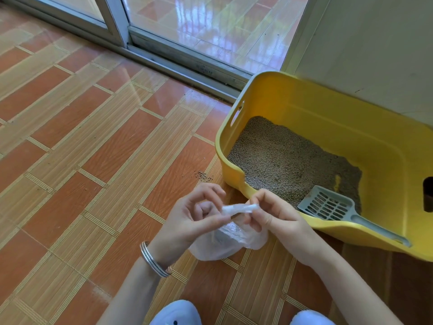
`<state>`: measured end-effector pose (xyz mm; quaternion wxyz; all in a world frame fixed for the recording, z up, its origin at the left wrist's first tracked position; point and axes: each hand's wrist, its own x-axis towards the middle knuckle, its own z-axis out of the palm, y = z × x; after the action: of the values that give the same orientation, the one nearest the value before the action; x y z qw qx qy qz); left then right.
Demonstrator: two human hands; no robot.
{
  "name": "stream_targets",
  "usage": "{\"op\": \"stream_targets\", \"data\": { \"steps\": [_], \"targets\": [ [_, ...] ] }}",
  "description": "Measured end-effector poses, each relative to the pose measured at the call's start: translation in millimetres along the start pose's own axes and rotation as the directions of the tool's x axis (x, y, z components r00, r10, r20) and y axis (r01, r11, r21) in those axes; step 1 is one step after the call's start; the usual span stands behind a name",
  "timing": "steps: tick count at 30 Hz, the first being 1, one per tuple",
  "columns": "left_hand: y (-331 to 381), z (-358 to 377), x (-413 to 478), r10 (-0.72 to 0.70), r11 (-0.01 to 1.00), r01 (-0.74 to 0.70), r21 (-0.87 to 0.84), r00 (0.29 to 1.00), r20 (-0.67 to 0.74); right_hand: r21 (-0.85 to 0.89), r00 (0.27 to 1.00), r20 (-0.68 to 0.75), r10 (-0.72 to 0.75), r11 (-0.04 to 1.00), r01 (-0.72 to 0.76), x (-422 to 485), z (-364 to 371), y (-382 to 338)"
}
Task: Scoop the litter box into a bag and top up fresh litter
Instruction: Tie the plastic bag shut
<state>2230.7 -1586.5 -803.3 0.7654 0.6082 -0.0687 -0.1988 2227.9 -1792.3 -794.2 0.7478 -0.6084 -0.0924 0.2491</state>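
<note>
The left hand [187, 214] and right hand [274, 214] each pinch the twisted neck of the clear bag [225, 242], which hangs over the floor [93, 160] just beside the litter box's [234, 174] near corner. The thin film could slip or tear mid-knot, spilling whatever it holds.

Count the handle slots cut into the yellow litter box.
2. One handle slot pierces the end wall toward the sliding door; the other is in the opposite end wall, at the frame's right edge. None seems hidden.
</note>
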Motion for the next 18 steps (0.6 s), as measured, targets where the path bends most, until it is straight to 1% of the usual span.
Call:
{"op": "stream_targets", "data": {
  "steps": [3,5,6,8,9,10,11,13,15,16,18],
  "targets": [
    [-2,3,-1,0.118,0.968,-0.114,0.223,0.993,-0.004,0.076,0.997,-0.033,0.071,0.995,-0.069,1,1,-2],
    [-2,3,-2,0.18,0.926,-0.176,0.334,0.983,0.019,0.063,0.994,-0.049,0.095,0.994,-0.092,2,2,-4],
    [-1,3,-2,0.203,0.902,-0.202,0.382,0.978,0.038,0.023,0.993,-0.066,0.097,0.995,-0.096,4,4,-5],
    [0,2,-2,0.243,0.835,-0.257,0.486,0.966,0.093,-0.111,0.987,-0.135,0.087,0.989,-0.102,6,8,-5],
    [0,1,-3,0.259,0.808,-0.284,0.516,0.958,0.122,-0.189,0.983,-0.169,0.069,0.977,-0.101,7,9,-5],
    [0,0,-3,0.267,0.805,-0.297,0.514,0.954,0.133,-0.263,0.981,-0.192,0.036,0.961,-0.087,8,10,-4],
    [-1,0,-4,0.266,0.827,-0.29,0.481,0.957,0.119,-0.329,0.979,-0.202,-0.011,0.942,-0.057,8,10,-4],
    [-2,0,-5,0.227,0.91,-0.216,0.355,0.974,0.011,-0.47,0.968,-0.208,-0.139,0.882,0.026,7,12,-4],
    [-3,-3,-5,0.121,0.963,-0.096,0.252,0.989,-0.089,-0.645,0.936,-0.181,-0.301,0.755,0.118,7,16,-4],
    [-4,-4,-4,0.07,0.967,-0.043,0.253,0.993,-0.096,-0.715,0.917,-0.15,-0.371,0.681,0.158,8,18,-2],
    [-6,-6,-2,-0.007,0.949,0.021,0.314,0.999,-0.044,-0.792,0.881,-0.1,-0.463,0.572,0.211,9,23,3]
  ]
}}
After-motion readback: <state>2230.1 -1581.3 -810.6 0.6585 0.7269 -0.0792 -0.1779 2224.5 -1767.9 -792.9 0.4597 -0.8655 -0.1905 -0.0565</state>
